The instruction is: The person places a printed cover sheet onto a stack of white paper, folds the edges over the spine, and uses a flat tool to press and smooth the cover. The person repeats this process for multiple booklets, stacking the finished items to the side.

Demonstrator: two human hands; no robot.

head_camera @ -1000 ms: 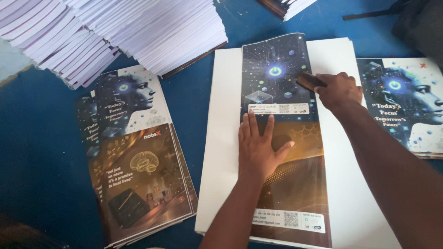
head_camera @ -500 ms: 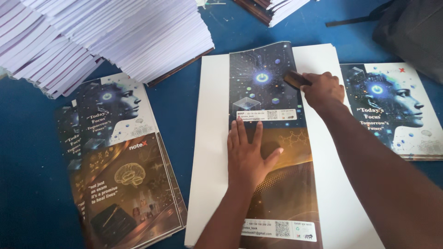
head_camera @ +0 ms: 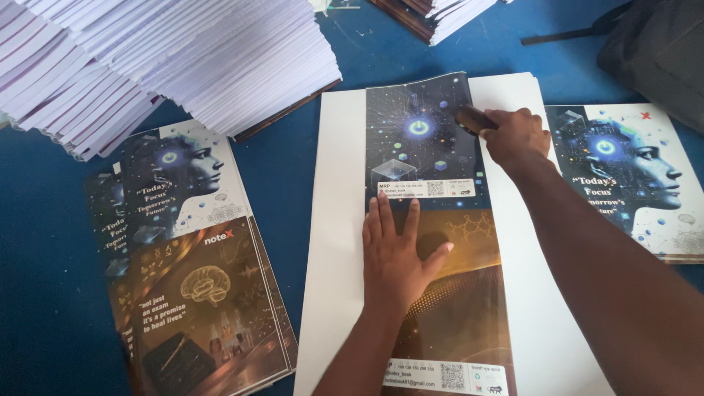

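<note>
The printed cover sheet [head_camera: 440,242], a long glossy strip that is dark blue at its far end and amber-brown at its near end, lies lengthwise down the middle of a white board [head_camera: 334,242] on the blue table [head_camera: 44,293]. Nearest the camera, the left hand [head_camera: 400,253] lies flat on the sheet about halfway along it, fingers spread and pointing away, palm down and gripping nothing. Left of the sheet, beyond the white board's edge, a loose pile of printed covers [head_camera: 191,279] is fanned on the table, showing a brain picture and a face in profile. Right of the sheet, past the forearm, a notebook with the same face cover [head_camera: 631,176] rests on the table. Farther up the sheet, at its right edge near the blue end, the right hand [head_camera: 517,136] is closed around a small dark tool [head_camera: 469,117], probably a smoothing block, though most of it is hidden, and presses it on the sheet. Beyond the sheet's far-left corner rise tall stacks of white paper blocks [head_camera: 183,59]; beyond its far-right corner lies a dark bag [head_camera: 656,51].
</note>
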